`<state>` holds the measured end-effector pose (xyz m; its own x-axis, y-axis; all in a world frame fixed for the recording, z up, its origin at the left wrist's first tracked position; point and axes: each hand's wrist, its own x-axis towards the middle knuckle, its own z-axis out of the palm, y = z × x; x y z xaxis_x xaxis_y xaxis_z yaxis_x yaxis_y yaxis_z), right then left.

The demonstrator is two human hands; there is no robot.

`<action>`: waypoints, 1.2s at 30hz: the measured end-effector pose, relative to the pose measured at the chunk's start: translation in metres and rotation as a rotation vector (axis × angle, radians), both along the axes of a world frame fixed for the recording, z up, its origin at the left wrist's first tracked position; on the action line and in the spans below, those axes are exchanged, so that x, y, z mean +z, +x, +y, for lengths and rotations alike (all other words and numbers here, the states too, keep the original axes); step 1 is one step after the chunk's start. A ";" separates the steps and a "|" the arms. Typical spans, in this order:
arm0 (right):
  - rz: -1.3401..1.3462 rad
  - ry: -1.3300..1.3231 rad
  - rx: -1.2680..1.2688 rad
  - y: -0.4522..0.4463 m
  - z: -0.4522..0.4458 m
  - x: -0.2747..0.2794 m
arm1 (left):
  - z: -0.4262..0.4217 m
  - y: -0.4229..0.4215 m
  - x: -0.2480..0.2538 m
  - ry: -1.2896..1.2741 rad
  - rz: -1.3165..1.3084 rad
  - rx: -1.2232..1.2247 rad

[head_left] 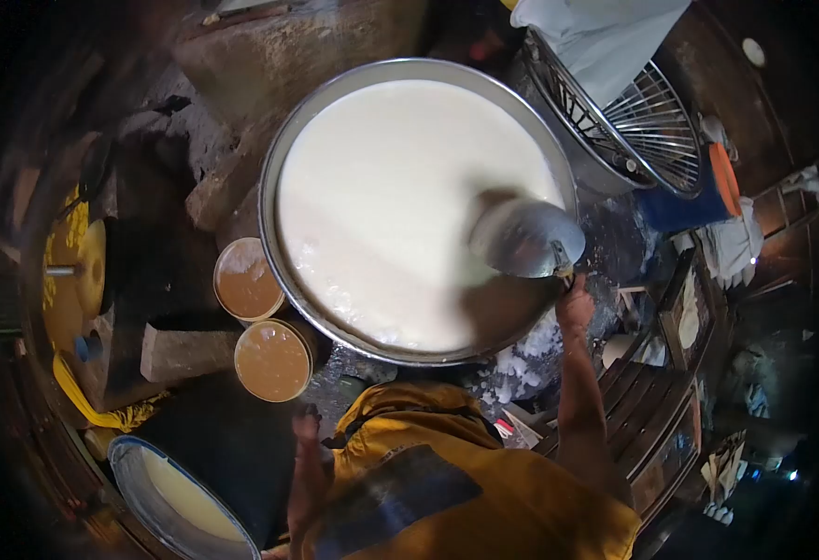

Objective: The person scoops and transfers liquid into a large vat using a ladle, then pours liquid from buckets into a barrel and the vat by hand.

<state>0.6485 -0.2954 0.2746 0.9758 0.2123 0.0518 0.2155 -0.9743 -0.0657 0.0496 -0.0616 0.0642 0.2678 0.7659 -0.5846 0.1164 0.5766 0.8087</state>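
Observation:
A large round metal vat (271, 168) holds white liquid that fills most of it. My right hand (575, 303) grips the handle of a wide metal ladle (529, 238), whose rounded bowl hangs over the right part of the liquid and casts a shadow there. Beside my body, below the vat, my left hand (307, 423) has its fingers curled in; whether anything is in them is too dark to tell. Two round tubs with brownish tops, one (247, 278) above the other (273, 360), stand at the vat's lower left, the lower one nearest my left hand.
At the lower left is a bucket (126, 457) with pale liquid. A metal container (578, 140) with a wire rack and white cloth (596, 42) stands upper right, near a blue bucket (676, 205). Right of my body is a slatted wooden bench (615, 411).

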 end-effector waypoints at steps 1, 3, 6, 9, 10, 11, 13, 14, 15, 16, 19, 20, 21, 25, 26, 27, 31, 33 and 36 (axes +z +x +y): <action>0.022 -0.015 -0.031 -0.011 -0.002 0.000 | 0.003 0.000 0.003 -0.008 0.023 -0.010; 0.028 0.023 0.011 -0.031 -0.013 -0.006 | 0.005 -0.001 0.011 -0.094 0.055 0.017; 0.023 0.126 0.039 -0.067 -0.020 -0.005 | -0.008 -0.039 -0.037 0.099 -0.001 -0.155; 0.025 0.244 0.082 -0.101 -0.029 -0.011 | -0.018 -0.059 -0.063 0.435 -0.041 -0.233; 0.002 0.278 0.105 -0.116 -0.028 -0.011 | -0.018 -0.064 -0.066 0.563 -0.047 -0.269; -0.022 0.313 0.127 -0.131 -0.027 -0.012 | -0.020 -0.064 -0.061 0.714 -0.045 -0.332; 0.065 0.232 0.063 -0.156 -0.026 -0.017 | -0.022 -0.067 -0.045 1.016 -0.049 -0.456; 0.099 0.212 0.062 -0.169 -0.028 -0.026 | -0.023 -0.075 -0.045 0.944 -0.038 -0.500; 0.134 0.192 0.062 -0.182 -0.033 -0.037 | -0.024 -0.083 -0.045 0.872 -0.024 -0.542; 0.069 0.265 0.171 -0.193 -0.037 -0.048 | -0.034 -0.092 -0.067 0.514 -0.124 -0.452; 0.142 0.385 0.271 -0.227 -0.034 -0.060 | -0.036 -0.102 -0.081 0.685 -0.073 -0.387; 0.186 0.449 0.246 -0.238 -0.029 -0.062 | -0.038 -0.106 -0.082 0.766 -0.035 -0.423; 0.201 0.445 0.242 -0.250 -0.023 -0.063 | -0.039 -0.110 -0.083 0.848 0.003 -0.459; 0.267 0.452 0.384 -0.274 -0.008 -0.069 | -0.041 -0.114 -0.085 0.321 -0.130 -0.413; 0.368 0.486 0.387 -0.278 0.005 -0.049 | -0.043 -0.114 -0.084 0.219 -0.166 -0.348; 0.429 0.524 0.384 -0.282 0.017 -0.035 | -0.044 -0.115 -0.083 0.119 -0.202 -0.282; 0.586 0.688 0.348 -0.294 0.059 -0.014 | -0.038 -0.115 -0.048 0.310 -0.089 -0.389; 0.685 0.774 0.337 -0.297 0.075 -0.015 | -0.029 -0.109 -0.024 0.813 0.039 -0.553; 0.921 0.809 0.215 -0.301 0.112 -0.013 | -0.022 -0.107 -0.013 1.143 0.131 -0.578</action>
